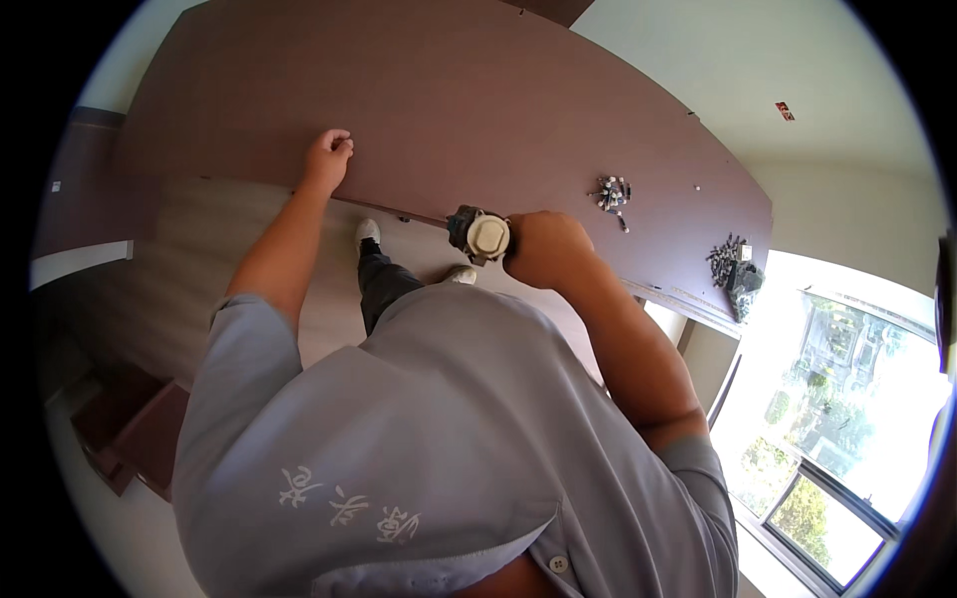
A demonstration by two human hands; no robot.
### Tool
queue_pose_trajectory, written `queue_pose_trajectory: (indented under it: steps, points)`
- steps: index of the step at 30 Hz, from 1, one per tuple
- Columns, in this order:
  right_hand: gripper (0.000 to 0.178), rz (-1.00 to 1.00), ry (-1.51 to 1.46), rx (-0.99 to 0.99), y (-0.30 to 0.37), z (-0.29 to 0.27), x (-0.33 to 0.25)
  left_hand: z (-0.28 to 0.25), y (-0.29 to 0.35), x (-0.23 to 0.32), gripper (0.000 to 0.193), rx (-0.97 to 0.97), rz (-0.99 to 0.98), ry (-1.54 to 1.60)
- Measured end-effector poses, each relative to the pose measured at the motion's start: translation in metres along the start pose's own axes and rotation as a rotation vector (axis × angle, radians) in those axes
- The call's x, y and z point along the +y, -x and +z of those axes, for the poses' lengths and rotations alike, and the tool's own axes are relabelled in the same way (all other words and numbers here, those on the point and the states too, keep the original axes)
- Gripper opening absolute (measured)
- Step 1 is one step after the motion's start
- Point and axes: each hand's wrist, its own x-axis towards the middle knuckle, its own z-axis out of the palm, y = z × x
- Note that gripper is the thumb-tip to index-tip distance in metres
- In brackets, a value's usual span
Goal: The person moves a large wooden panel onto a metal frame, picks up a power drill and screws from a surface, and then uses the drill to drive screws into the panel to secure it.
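1. We have our left hand over the near edge of a large brown panel, its fingers bent inward toward the thumb. We cannot tell whether they pinch something small, nor whether the hand touches the panel.
2. We hold our right hand in a fist around a tool with a dark body and a rounded, cream-coloured end facing up toward us. Our fingertips are hidden, so we cannot tell exactly how they wrap it.
3. We have the tool at the panel's near edge, to the right of our left hand and well apart from it; we cannot tell whether it touches the panel.
4. On the panel, beyond our right hand and to its right, we see a loose cluster of small fittings, some dark and some pale.
5. Farther right, near the panel's end, we see a pile of dark small pieces just beside a clear plastic bag.
6. Below the panel we see our pale shoes on the floor.
7. To our right stands a bright window; at our lower left we see brown boards.
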Motion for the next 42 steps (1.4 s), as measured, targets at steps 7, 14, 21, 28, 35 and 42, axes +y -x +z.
queue_pose_trajectory:
  steps: [7,14,21,28,35,42]
  points:
    - [0.040,0.119,-0.579,0.262,0.091,0.143,0.157,0.089,0.032,0.050,0.033,0.046,0.174,-0.322]
    - [0.033,0.548,-1.156,0.479,0.178,0.306,0.162,0.296,0.113,0.223,0.081,-0.584,0.681,-0.643]
    - [0.032,0.761,-1.191,0.768,0.243,0.405,0.109,0.437,0.165,0.291,0.080,-0.792,0.854,-0.858]
    - [0.032,0.728,-0.920,0.708,0.247,0.362,0.098,0.462,0.113,0.226,0.044,-0.640,1.117,-0.782]
    - [0.031,0.568,-1.112,0.688,0.180,0.282,0.100,0.325,0.040,0.193,0.040,-0.511,1.075,-0.738]
    - [0.029,0.506,-1.163,0.568,0.094,0.223,0.099,0.177,-0.020,0.134,0.039,-0.384,1.021,-0.843]
